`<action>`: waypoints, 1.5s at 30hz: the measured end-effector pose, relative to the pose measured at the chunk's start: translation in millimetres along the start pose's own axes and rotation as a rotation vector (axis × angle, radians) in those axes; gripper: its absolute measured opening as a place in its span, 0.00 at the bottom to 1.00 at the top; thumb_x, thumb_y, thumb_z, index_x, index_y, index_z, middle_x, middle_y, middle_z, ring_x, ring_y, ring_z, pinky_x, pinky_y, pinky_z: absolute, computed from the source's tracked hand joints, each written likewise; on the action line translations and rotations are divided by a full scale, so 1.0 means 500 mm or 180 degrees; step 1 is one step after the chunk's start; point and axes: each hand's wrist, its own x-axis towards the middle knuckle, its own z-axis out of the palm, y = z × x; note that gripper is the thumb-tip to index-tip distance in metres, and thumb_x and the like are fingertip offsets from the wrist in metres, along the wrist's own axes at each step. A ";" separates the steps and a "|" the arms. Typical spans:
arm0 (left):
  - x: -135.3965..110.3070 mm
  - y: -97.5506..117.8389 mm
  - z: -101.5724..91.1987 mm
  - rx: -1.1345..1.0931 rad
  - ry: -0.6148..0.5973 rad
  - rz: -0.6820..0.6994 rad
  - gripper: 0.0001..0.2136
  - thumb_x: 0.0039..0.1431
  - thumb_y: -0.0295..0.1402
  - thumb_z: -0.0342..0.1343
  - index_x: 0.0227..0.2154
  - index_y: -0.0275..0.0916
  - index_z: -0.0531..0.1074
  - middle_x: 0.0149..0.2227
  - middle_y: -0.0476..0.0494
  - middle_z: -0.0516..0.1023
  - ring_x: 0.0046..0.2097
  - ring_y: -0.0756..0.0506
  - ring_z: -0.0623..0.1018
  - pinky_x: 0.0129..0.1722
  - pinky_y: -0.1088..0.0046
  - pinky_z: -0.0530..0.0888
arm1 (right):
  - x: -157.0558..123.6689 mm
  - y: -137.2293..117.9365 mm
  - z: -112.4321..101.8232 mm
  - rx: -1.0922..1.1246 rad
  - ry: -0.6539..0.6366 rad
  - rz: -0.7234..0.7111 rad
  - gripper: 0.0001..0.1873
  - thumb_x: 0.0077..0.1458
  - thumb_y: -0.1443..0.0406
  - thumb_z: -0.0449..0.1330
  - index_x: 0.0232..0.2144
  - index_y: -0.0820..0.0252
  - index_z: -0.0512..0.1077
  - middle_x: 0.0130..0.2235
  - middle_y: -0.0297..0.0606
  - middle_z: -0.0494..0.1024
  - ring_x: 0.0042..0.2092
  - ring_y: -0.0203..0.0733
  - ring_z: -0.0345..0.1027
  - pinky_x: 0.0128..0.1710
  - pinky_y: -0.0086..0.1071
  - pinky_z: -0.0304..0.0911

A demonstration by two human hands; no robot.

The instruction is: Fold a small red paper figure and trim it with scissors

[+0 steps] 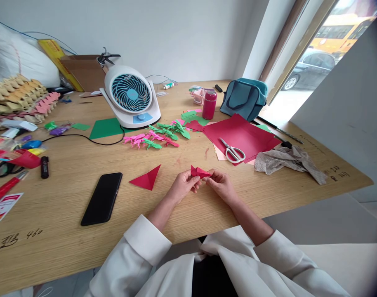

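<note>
Between my two hands, just above the table's near edge, is a small red folded paper piece [199, 172] with pointed corners. The fingers of my left hand [186, 185] pinch its left side, thumb in front. On the other side my right hand [220, 184] grips its right end between thumb and fingers. To the left of my hands lies a red paper triangle [147, 179] with a crease. Several pink and green folded paper figures [159, 136] sit in a pile farther back. White-handled scissors [233, 152] rest on a stack of red paper sheets [247, 138].
A black phone [102, 199] lies at the near left. A white fan [131, 97] stands at the back, its cord running left. A red bottle [209, 105], blue bag [244, 99] and crumpled cloth [287, 163] are on the right. Tools and packets crowd the far left.
</note>
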 end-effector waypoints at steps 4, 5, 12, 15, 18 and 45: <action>0.004 -0.008 0.003 0.0182 0.0039 0.0089 0.17 0.53 0.44 0.61 0.36 0.33 0.74 0.26 0.49 0.74 0.23 0.54 0.71 0.21 0.79 0.69 | -0.001 -0.008 0.002 -0.0112 0.0035 0.0052 0.17 0.51 0.51 0.66 0.28 0.57 0.71 0.28 0.34 0.76 0.31 0.39 0.68 0.36 0.34 0.65; 0.004 -0.009 0.004 0.0213 0.0047 0.0106 0.17 0.54 0.44 0.61 0.36 0.33 0.74 0.25 0.49 0.74 0.23 0.54 0.71 0.21 0.79 0.70 | -0.001 -0.011 0.003 -0.0128 0.0051 0.0060 0.17 0.51 0.51 0.66 0.27 0.57 0.71 0.28 0.34 0.76 0.31 0.40 0.68 0.36 0.34 0.64; 0.000 -0.013 0.013 0.0406 0.0273 0.0281 0.19 0.49 0.42 0.65 0.39 0.33 0.75 0.30 0.46 0.76 0.30 0.50 0.75 0.20 0.80 0.71 | -0.001 -0.016 0.006 -0.0186 0.0134 0.0059 0.19 0.51 0.50 0.66 0.24 0.57 0.68 0.25 0.31 0.72 0.27 0.37 0.63 0.30 0.31 0.59; 0.000 -0.017 0.012 0.0323 0.0439 0.0259 0.18 0.48 0.41 0.66 0.37 0.34 0.74 0.32 0.45 0.77 0.32 0.49 0.75 0.20 0.82 0.70 | -0.001 -0.013 0.007 -0.0189 0.0103 0.0075 0.19 0.50 0.51 0.67 0.23 0.57 0.68 0.23 0.31 0.71 0.26 0.35 0.61 0.28 0.30 0.57; 0.003 -0.021 0.010 0.0213 0.0431 0.0246 0.17 0.48 0.41 0.66 0.36 0.34 0.75 0.32 0.45 0.77 0.31 0.50 0.74 0.21 0.82 0.70 | 0.001 -0.012 0.006 -0.0146 0.0084 0.0104 0.19 0.49 0.50 0.67 0.24 0.58 0.69 0.24 0.31 0.72 0.27 0.35 0.61 0.29 0.30 0.57; 0.003 -0.008 0.006 0.0059 0.0402 0.0212 0.18 0.46 0.42 0.66 0.35 0.34 0.74 0.27 0.50 0.73 0.26 0.54 0.68 0.23 0.79 0.67 | 0.002 -0.016 0.002 0.0078 0.0319 0.0047 0.17 0.48 0.52 0.68 0.34 0.55 0.73 0.29 0.31 0.72 0.27 0.35 0.62 0.30 0.30 0.61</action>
